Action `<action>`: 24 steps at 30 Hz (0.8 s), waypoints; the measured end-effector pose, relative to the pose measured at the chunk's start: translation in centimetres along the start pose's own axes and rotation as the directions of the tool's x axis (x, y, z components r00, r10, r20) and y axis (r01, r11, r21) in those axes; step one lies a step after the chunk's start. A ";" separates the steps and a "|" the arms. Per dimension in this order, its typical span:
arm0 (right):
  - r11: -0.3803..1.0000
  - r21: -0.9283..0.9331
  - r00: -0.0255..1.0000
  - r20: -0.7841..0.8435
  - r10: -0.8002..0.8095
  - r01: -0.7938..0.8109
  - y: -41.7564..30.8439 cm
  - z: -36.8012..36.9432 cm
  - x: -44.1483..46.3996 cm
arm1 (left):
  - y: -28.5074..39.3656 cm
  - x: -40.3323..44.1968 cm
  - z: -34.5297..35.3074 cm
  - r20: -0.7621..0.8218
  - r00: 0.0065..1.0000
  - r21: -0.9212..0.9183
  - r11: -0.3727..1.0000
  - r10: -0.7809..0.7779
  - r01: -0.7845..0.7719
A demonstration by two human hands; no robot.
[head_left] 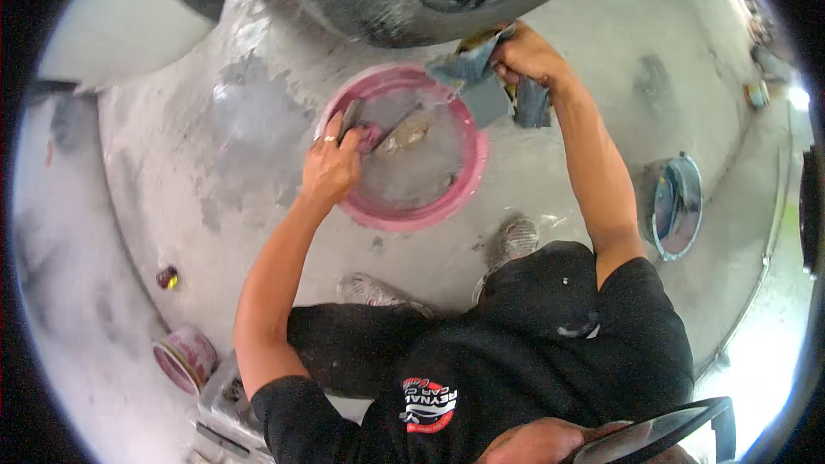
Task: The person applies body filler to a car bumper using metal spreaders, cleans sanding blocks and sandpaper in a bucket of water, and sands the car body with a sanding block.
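My left hand, a ring on one finger, reaches over the near-left rim of a round pink basin. Its fingers are closed on a dark flat piece, with a crumpled pink scrap against the fingertips. Cloudy grey water fills the basin, and a tan lump shows in it. Beyond the basin's right rim, my right hand grips several bent grey-blue sheets that look like sandpaper. One sheet hangs over the rim; the fingertips are partly hidden.
A dusty dark car bumper overhangs the far side of the basin. On the concrete floor stand a blue-rimmed bucket at right and a pink-stained tub at lower left. A small dark and yellow object lies above that tub.
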State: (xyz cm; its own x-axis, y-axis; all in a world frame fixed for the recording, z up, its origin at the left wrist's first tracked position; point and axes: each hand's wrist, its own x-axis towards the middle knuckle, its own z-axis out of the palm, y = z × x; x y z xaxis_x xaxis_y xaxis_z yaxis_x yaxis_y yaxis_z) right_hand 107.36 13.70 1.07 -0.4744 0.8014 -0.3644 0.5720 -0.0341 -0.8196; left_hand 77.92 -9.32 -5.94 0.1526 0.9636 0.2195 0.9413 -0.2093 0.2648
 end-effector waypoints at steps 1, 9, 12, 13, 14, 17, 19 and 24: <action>0.993 0.076 0.996 -0.042 -0.084 0.087 -0.7 -1.8 -0.7 | -0.1 0.0 0.1 -0.018 1.000 0.008 1.000 -0.004 0.004; 0.953 0.290 0.951 -0.309 0.005 0.089 6.8 -7.5 4.3 | 0.5 0.5 -0.4 0.017 0.999 -0.042 0.998 -0.049 0.049; 0.985 -0.148 0.855 -0.519 0.000 -0.090 13.4 -4.1 7.5 | 0.8 0.5 -0.6 0.017 0.998 -0.064 0.996 -0.064 0.065; 0.881 -0.428 0.881 -0.473 -0.028 -0.202 17.1 -1.5 8.2 | 0.7 0.4 -0.4 0.008 0.998 -0.053 0.997 -0.061 0.061; 0.688 -0.670 0.907 -0.418 -0.040 -0.279 19.5 0.5 8.5 | 0.5 0.3 -0.3 -0.003 0.998 -0.040 0.997 -0.059 0.059; 0.654 -0.626 0.888 -0.430 0.165 -0.425 18.6 4.9 3.0 | 0.4 0.4 -0.4 0.005 0.997 -0.061 0.996 -0.071 0.071; 0.672 -0.665 0.903 -0.429 0.015 -0.327 19.3 5.4 2.0 | 0.2 0.2 -0.1 0.005 0.998 -0.062 0.996 -0.068 0.068; 0.572 -0.785 0.862 -0.442 -0.248 -0.238 15.2 1.6 1.5 | 0.3 0.2 -0.1 -0.034 0.995 -0.116 0.989 -0.093 0.088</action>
State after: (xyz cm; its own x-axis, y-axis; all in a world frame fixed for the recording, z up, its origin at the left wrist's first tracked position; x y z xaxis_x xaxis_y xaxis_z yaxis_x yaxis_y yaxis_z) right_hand 114.32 13.38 -12.67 -0.2550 0.9632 0.0847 0.9653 0.2587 -0.0355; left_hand 78.21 -9.27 -5.68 0.0542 0.9726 0.2259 0.9096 -0.1414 0.3906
